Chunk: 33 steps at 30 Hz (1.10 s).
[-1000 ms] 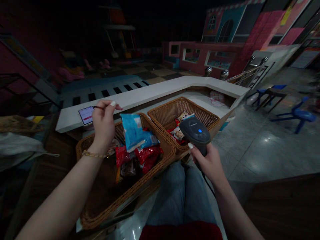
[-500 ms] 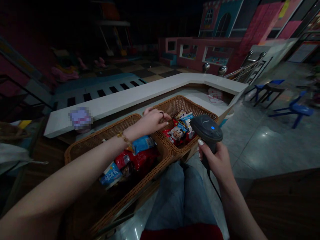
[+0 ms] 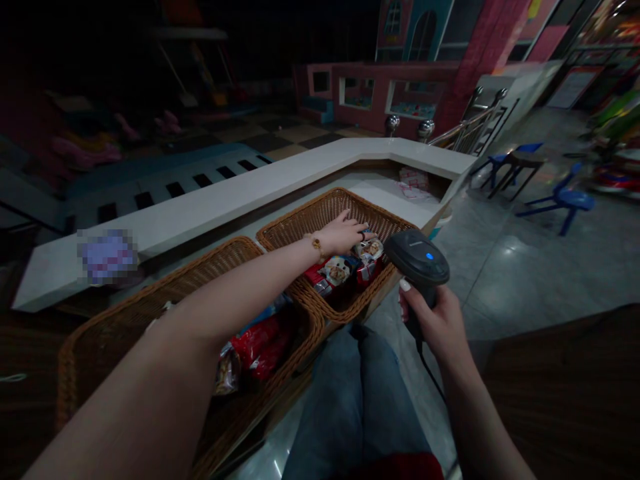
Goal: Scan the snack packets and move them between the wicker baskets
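My left hand [image 3: 347,236] is inside the right wicker basket [image 3: 295,217], its fingers apart over the snack packs. Its fingertips lie at a red-and-white snack pack [image 3: 371,252]; whether they touch it is hard to tell. Another snack pack [image 3: 336,272], with a cartoon face, sits beside it. My right hand [image 3: 439,320] is wrapped round the handle of a black barcode scanner [image 3: 417,257], which has a blue light on top and a cable below. The scanner is held at the basket's right edge. My left forearm crosses the left wicker basket [image 3: 67,373], partly hiding red snack packs [image 3: 263,343] there.
A white counter ledge [image 3: 240,193] runs behind the baskets and bends at the right. A blurred-out item [image 3: 107,257] stands on its left end. Blue chairs [image 3: 573,199] are on the tiled floor at right. A dark wooden surface [image 3: 570,373] is near my right arm.
My left hand has moved right, from the edge between the baskets to deeper over the packs in the right basket. The view has shifted rightward. The scanner stays in my right hand.
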{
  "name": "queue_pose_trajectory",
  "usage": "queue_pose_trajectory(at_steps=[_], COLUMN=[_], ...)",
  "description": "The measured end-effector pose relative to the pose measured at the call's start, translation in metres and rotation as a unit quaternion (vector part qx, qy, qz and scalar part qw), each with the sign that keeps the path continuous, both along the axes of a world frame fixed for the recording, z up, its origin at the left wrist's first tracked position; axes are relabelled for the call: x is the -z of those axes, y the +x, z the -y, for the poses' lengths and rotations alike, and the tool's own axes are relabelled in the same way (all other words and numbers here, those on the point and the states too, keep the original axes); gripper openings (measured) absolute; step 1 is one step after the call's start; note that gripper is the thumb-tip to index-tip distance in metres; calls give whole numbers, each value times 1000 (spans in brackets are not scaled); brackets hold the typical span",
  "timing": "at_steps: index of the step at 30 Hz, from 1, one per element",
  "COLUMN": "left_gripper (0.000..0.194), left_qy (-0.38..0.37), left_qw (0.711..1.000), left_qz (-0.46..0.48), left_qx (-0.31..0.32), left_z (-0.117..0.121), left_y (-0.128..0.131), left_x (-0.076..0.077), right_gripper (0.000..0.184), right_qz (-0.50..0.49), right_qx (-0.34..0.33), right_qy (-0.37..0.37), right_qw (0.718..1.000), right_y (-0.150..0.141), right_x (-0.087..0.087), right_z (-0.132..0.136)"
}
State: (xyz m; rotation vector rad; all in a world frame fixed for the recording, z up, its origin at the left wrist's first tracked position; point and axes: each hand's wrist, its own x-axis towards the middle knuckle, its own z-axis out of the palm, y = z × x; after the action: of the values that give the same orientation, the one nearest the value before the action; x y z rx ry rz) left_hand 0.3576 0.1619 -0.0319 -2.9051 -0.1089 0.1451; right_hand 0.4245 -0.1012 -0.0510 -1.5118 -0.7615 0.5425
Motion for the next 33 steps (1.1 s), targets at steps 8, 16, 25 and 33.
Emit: queue_pose_trajectory(at_steps=[8, 16, 25, 33], left_gripper=[33, 61, 57, 30], left_qy=[20, -161, -622, -730], left_qw=[999, 976, 679, 477], left_qz=[18, 103, 349, 406], left_qx=[31, -101, -175, -274], left_z=[13, 3, 34, 66], left_y=[16, -33, -121, -155], left_x=[16, -11, -36, -49], right_gripper=[47, 45, 35, 29], right_qz=[1, 16, 30, 64], right_qx=[4, -24, -74, -103], right_qy=[12, 9, 25, 25], right_qw=[1000, 1000, 997, 992], right_y=[0, -10, -34, -52], right_x=[-3, -7, -14, -14], right_z=[1, 3, 3, 5])
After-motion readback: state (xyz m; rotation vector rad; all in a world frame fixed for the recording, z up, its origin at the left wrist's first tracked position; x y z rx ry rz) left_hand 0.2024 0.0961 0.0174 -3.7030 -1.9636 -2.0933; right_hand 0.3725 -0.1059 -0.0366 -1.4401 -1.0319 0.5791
